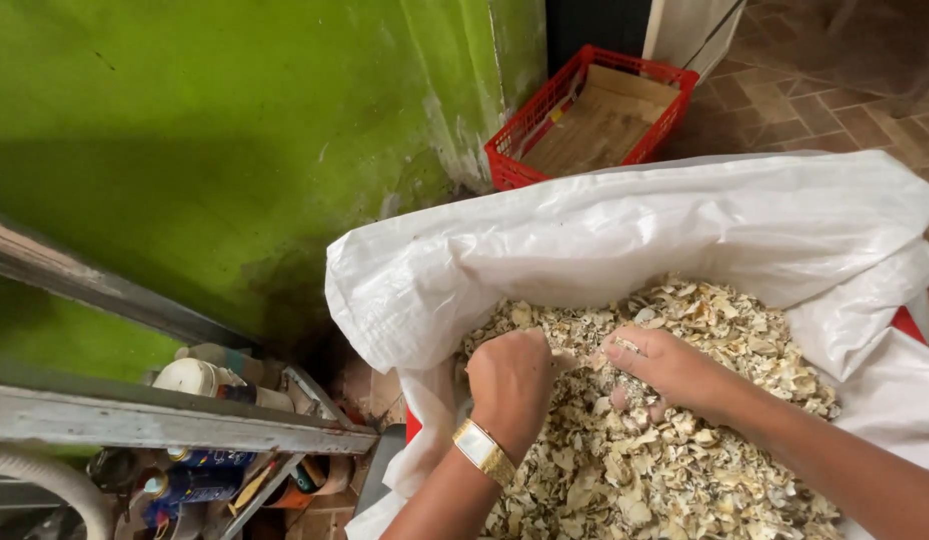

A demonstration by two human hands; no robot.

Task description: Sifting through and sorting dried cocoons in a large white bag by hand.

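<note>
— Where do we have our hands right now?

— Both are down in the heap of pale, dry, flaky chips [674, 440] that fills the big white woven plastic sack [624, 230]. Our left hand [511, 378], the one with the gold wristwatch [482, 452], is curled into a loose fist with the knuckles up; we cannot tell what, if anything, is inside it. Our right hand [652, 368] is bent over with its fingertips pressed into the chips, half closed around a small clump

— How do the two sit against each other?

— Nearly touching, left beside right, with a thin pale piece between them near the thumbs. Both are at the near-left part of the heap, close to the sack's folded-down left rim

— And which way does the heap lie from there?

— It spreads away from us to the right and toward the far rim, so its long run goes off under our right forearm. Our right hand is the nearer one to the bulk of it; the left sits nearer the rim

— Outside the sack?

— A red plastic crate [584, 115] holding flat cardboard stands past the far rim by the green painted wall [204, 130], and a grey metal shelf frame [174, 420] with spray cans [199, 480] is off to our left
</note>
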